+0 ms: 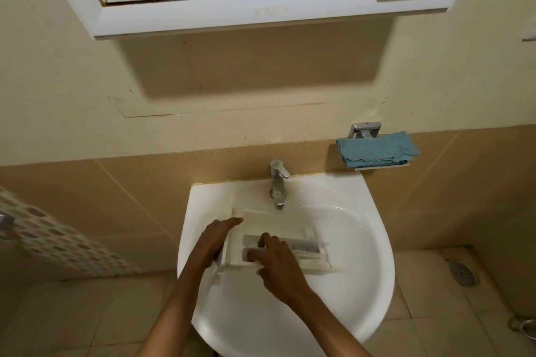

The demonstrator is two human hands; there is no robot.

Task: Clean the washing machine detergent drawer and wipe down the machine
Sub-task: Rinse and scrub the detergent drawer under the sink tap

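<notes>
With our left hand flat against the drawer and right hand spread on top, neither gripping, it may slip into the sink.

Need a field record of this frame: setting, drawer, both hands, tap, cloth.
setting: white ceramic wall basin below a white-framed mirror cabinet
drawer: white plastic detergent drawer lying in the basin, in front of the tap
left hand: fingers straight, along the drawer's left side
right hand: fingertips spread on the drawer's compartments
tap: chrome single-lever tap, no stream visible
cloth: folded blue cloth on chrome wall holder, right of tap
</notes>
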